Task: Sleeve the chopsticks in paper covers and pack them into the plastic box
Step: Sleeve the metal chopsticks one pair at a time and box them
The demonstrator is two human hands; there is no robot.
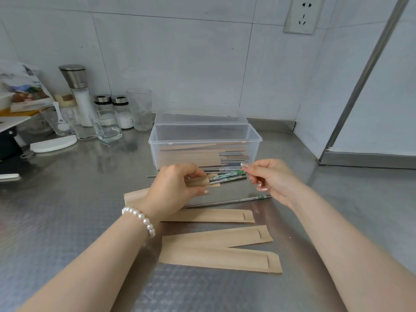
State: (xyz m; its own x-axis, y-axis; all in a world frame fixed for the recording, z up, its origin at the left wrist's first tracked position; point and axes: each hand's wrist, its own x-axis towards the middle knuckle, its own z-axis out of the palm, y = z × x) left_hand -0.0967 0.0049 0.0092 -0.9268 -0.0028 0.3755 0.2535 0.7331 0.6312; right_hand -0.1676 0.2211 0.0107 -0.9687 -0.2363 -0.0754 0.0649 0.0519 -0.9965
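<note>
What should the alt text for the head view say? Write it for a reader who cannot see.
A left hand holds a paper sleeve open while the right hand feeds patterned chopsticks into it. Behind them is an open plastic box of sleeved pairs; three empty sleeves lie nearer on the steel counter.

Grinder (77, 91), two shakers (112, 110) and glasses (139, 109) stand near a wall socket (302, 14).

Steel counter (67, 199) — sleeves (216, 251), box (204, 140)
</note>
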